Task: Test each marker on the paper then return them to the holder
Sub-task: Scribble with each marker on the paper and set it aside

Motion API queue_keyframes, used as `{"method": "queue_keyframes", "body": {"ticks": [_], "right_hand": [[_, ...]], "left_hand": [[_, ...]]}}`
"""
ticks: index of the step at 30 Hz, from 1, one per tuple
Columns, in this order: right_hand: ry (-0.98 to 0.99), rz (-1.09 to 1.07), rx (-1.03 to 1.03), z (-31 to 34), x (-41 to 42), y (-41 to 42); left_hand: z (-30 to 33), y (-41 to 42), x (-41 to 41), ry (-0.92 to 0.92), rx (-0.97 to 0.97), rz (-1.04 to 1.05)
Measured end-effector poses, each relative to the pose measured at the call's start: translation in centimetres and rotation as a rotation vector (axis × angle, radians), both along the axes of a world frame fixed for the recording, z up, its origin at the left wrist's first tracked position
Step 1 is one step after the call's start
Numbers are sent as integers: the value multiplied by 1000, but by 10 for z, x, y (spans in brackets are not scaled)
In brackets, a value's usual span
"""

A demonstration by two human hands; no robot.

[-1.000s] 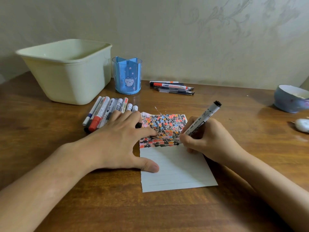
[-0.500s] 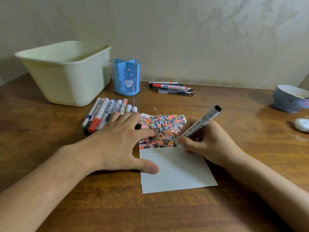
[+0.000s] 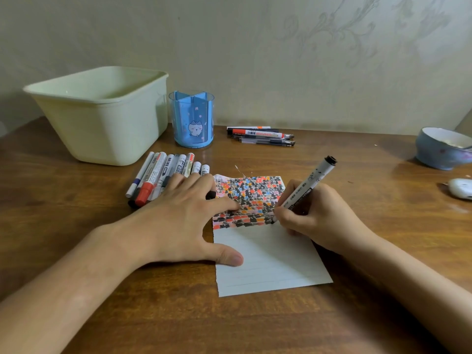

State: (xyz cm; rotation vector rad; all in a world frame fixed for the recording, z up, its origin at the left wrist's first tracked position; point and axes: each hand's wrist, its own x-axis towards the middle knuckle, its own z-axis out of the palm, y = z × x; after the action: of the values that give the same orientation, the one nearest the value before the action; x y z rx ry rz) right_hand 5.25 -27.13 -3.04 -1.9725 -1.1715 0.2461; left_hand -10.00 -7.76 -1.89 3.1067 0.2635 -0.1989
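Observation:
A lined white paper (image 3: 268,261) lies on the wooden table, its upper half covered with black, red and orange marks. My right hand (image 3: 316,215) grips a white marker with a black end (image 3: 310,183), tip down on the paper at the lower right edge of the marks. My left hand (image 3: 178,218) lies flat with spread fingers on the paper's left edge, thumb on the blank part. A row of several markers (image 3: 163,172) lies just behind my left hand, partly hidden by its fingers. The blue holder (image 3: 192,118) stands empty at the back.
A pale green tub (image 3: 102,113) stands at the back left beside the holder. Several pens (image 3: 260,135) lie by the wall right of the holder. A blue bowl (image 3: 441,148) and a small white object (image 3: 461,188) sit at the right edge.
The marker tip in my right hand has shifted slightly along the lower edge of the marks. My left hand stays in place on the paper.

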Motion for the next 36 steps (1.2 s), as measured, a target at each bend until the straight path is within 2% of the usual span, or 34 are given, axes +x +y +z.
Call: {"method": "queue_keyframes", "body": {"ticks": [2, 7, 11, 17, 21, 26, 31, 36], "right_hand": [[36, 27, 24, -1, 0, -1], [-54, -13, -8, -1, -1, 2], [47, 18, 40, -2, 0, -2], [-52, -33, -3, -2, -1, 3], [80, 13, 47, -3, 1, -1], [27, -5, 0, -3, 2, 1], [259, 22, 171, 0, 11, -4], [251, 13, 207, 7, 12, -4]], "left_hand": [[0, 0, 0, -3, 6, 2], [1, -1, 0, -5, 10, -3], [2, -1, 0, 9, 0, -1], [1, -1, 0, 10, -6, 0], [3, -2, 0, 10, -3, -2], [3, -2, 0, 14, -3, 1], [2, -2, 0, -1, -2, -6], [-1, 0, 1, -20, -18, -9]]}}
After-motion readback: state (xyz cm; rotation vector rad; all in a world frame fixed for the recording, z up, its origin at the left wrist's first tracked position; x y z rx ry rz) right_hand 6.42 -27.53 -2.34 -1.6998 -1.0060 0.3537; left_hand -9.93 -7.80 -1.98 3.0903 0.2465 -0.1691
